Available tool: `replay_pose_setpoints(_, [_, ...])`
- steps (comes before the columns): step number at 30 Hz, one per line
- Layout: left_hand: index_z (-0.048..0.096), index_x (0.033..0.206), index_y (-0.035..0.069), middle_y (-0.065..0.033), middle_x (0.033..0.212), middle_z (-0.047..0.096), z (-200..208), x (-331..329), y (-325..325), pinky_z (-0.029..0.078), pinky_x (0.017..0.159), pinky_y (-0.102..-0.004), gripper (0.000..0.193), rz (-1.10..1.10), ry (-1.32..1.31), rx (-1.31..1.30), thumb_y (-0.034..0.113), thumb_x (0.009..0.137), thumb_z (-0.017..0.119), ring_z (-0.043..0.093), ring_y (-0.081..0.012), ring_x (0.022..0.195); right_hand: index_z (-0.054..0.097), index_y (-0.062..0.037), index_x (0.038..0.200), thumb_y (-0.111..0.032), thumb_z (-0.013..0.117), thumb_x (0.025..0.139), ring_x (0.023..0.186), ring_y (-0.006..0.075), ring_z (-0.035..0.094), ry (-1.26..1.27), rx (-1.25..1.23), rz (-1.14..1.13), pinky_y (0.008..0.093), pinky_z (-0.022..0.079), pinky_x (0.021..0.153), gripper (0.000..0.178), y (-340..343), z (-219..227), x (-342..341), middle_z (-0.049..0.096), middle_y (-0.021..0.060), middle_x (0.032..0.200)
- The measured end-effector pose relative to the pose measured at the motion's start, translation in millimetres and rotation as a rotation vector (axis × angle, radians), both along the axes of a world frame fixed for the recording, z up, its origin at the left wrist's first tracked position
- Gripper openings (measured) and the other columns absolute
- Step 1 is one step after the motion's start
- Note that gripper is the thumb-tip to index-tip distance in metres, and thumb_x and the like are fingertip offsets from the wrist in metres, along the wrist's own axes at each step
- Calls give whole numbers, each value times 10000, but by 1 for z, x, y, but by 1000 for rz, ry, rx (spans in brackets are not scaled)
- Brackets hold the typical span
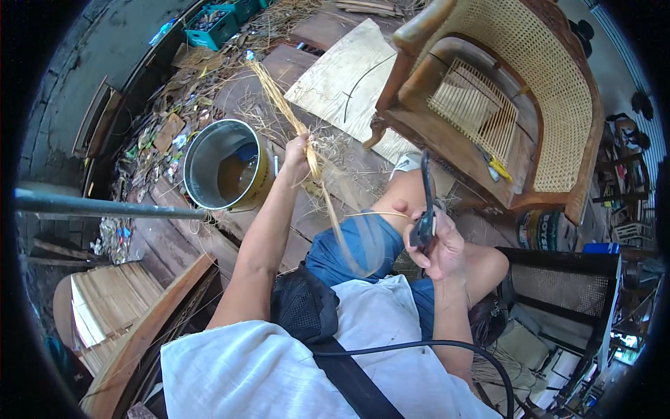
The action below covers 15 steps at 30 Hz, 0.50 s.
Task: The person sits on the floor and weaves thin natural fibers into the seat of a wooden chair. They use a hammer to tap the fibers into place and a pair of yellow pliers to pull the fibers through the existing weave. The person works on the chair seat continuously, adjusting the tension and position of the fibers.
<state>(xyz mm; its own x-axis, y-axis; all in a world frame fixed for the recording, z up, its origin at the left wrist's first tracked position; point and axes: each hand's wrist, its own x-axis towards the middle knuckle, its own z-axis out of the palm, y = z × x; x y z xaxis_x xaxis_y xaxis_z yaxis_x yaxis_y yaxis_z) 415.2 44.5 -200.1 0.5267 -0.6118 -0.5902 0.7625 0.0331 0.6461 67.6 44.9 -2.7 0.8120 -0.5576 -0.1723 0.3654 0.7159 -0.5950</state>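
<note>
My left hand [297, 155] is closed round a long bundle of pale rattan cane strands [279, 105]. The bundle stretches away over the floor, and loose ends hang below my fist, blurred by motion. Over my right thigh, my right hand [444, 246] grips a black tool [427, 188] with a long dark blade-like part pointing up; its exact kind cannot be made out. A single thin strand [377, 214] runs to my right fingers from the left. In front of me on the right stands a carved wooden armchair [586, 140] with a woven cane back and a partly woven seat panel [474, 105].
A metal bucket [192, 164] with brownish water stands left of my left hand. Yellow-handled pliers [499, 167] lie on the chair. A pale wooden sheet [335, 77] covers part of the floor. A grey pole [112, 205] juts in at left. Cane scraps and litter surround it.
</note>
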Motion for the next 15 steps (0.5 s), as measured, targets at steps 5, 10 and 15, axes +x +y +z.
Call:
replay_pose_setpoints(5, [574,956,-36,-81,725,581,-9,5,6,490,485,-346,124,17,5,-24,65,939,504,576,-202,570,569,83,1105,-340,506,987,686,184,681,-22,46,129,208,461,399,443,-2,2,23,484,310,1311])
replay_pose_setpoints(10, [569,965,-41,-84,730,579,-6,2,1,482,481,-345,140,41,-17,30,83,945,508,568,-197,556,565,87,1127,-334,519,979,702,195,694,-81,120,233,204,461,407,449,3,-1,27,511,306,1284])
replay_pose_setpoints(15, [575,958,-49,-74,722,568,-17,9,4,478,511,-353,169,-22,-106,68,114,944,534,556,-183,566,585,85,1108,-291,544,955,649,239,668,-158,145,182,229,467,407,408,2,3,22,610,273,1062])
